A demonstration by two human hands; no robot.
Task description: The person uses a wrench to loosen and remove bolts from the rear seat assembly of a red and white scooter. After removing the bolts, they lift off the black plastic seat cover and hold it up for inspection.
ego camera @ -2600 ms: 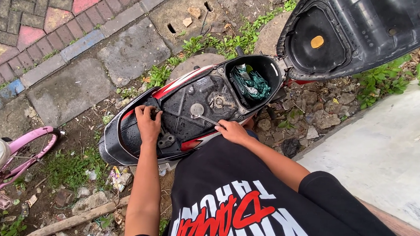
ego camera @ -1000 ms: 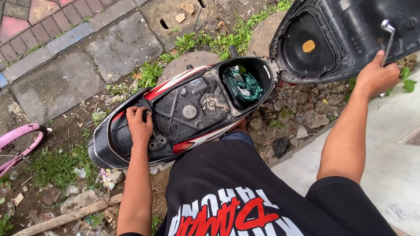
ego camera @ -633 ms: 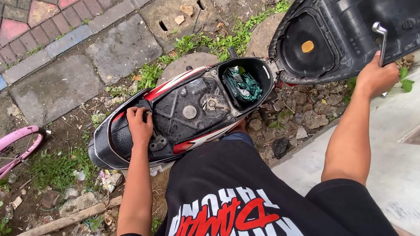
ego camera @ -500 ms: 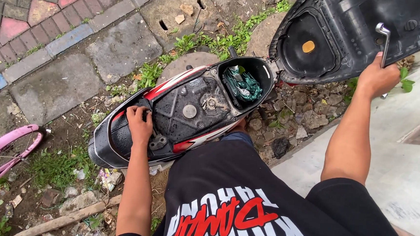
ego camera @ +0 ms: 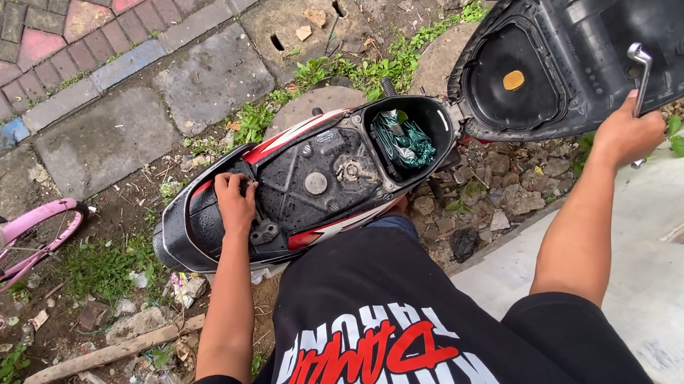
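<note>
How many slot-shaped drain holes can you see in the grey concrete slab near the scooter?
2. One dark slot hole sits on the grey concrete slab's left side, the other dark slot hole further up-right. Others may lie outside the frame.

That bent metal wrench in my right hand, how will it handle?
The wrench is probably rigid and heavy for its slim size, being bare bent metal. Its shiny shaft may slip in the right hand. Laid down, the bend should stop rolling.

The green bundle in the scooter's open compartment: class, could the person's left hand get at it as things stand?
Probably yes. The left hand rests on the scooter's rear body, the seat is tipped up, and nothing covers the green bundle, so the way looks free.
</note>
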